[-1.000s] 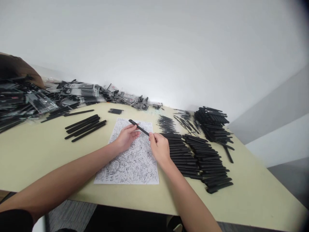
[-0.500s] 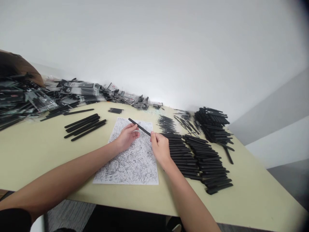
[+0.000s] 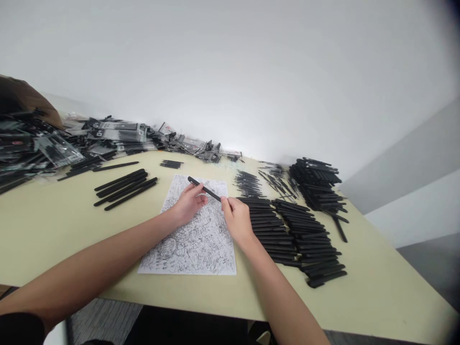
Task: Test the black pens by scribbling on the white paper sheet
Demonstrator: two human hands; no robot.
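A black pen is held between both hands above a sheet of paper covered in dense scribbles. My left hand pinches it near its upper left end, thumb and forefinger closed on it, the other fingers loosely curled. At the lower right end, my right hand grips the pen with its fingers wrapped round. Right of the paper lie rows of black pens, partly behind my right hand. Several more black pens lie left of the paper.
Thin refills lie behind the pen rows. A stack of black pens rises at the right. Clear packets are heaped along the wall, with a brown box at the far left. A few short dark sticks lie behind the paper.
The pen has shifted slightly left and seems turned about its length; a clip now shows near its upper end. Both hands keep their hold.
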